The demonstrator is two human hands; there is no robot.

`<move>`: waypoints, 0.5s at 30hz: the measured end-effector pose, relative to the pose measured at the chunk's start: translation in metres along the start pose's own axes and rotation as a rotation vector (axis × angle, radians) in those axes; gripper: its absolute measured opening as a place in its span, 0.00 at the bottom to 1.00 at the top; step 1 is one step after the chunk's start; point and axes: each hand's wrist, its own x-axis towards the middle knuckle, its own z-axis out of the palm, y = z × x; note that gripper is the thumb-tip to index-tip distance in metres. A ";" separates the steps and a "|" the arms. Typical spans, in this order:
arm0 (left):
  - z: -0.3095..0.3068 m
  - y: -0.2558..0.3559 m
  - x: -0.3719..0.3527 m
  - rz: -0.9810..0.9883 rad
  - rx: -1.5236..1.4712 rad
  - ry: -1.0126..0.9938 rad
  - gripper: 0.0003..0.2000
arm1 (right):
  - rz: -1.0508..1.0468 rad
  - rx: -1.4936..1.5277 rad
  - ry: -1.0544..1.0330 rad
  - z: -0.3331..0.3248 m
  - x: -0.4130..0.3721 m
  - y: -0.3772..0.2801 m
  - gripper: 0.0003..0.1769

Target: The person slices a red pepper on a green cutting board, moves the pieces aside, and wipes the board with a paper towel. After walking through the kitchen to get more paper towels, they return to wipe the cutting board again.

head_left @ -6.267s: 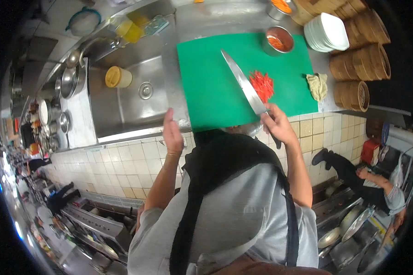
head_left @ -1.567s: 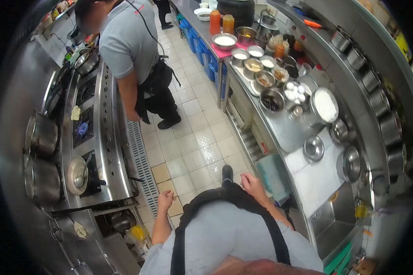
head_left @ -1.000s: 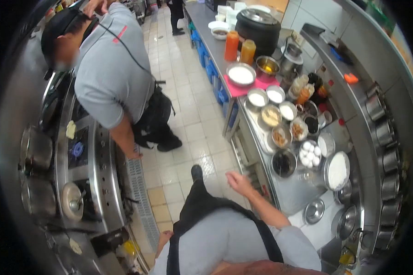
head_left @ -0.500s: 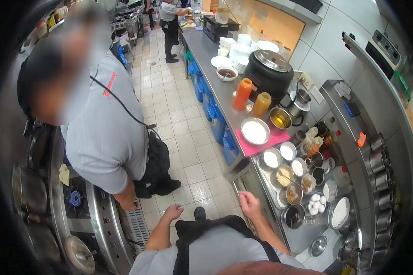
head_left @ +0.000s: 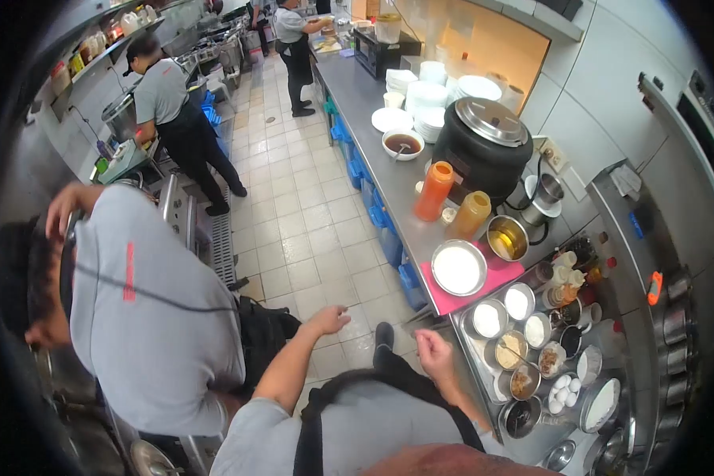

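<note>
Two bare hands are out in front of the person in the head view, and neither shows anything in it; the left hand (head_left: 329,320) hangs over the tiled floor (head_left: 293,230) with its fingers spread and loose, near the dark apron at the back of a co-worker in a grey shirt (head_left: 151,317) who is bent low on the left; the right hand (head_left: 435,355) is curled with its back to the camera, so I cannot tell whether the fingers are pressed shut or pinching some small thing; it sits just beside the near edge of the long steel counter (head_left: 389,151) on the right. Nearest to that hand are the small steel bowls (head_left: 510,350) of seasonings, packed rim to rim, with a clutch of eggs (head_left: 562,393) nearer; a wide bowl of white powder (head_left: 458,268) on a pink mat (head_left: 450,302) lies just beyond them; farther along stand an orange squeeze bottle (head_left: 434,192) and a black lidded pot (head_left: 484,147). Another worker (head_left: 170,119) stands at the far left. From where I stand the aisle looks tight; a careless swing of the left arm could knock the stooping co-worker; a sleeve or knuckle catching the crowded bowls could tip powder or sauce over the edge; the tiles look glossy, perhaps wet, so a quick step might slip.
</note>
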 end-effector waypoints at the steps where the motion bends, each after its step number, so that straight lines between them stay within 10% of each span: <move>1: -0.006 -0.001 0.008 -0.001 0.004 0.025 0.28 | 0.019 0.033 -0.016 0.003 0.015 0.002 0.07; 8: -0.047 -0.063 0.020 -0.282 -0.151 0.225 0.27 | -0.122 0.114 -0.137 0.037 0.160 0.030 0.09; 15: 0.019 -0.185 -0.022 -0.587 -0.225 0.023 0.24 | -0.182 0.103 -0.259 0.085 0.259 0.012 0.09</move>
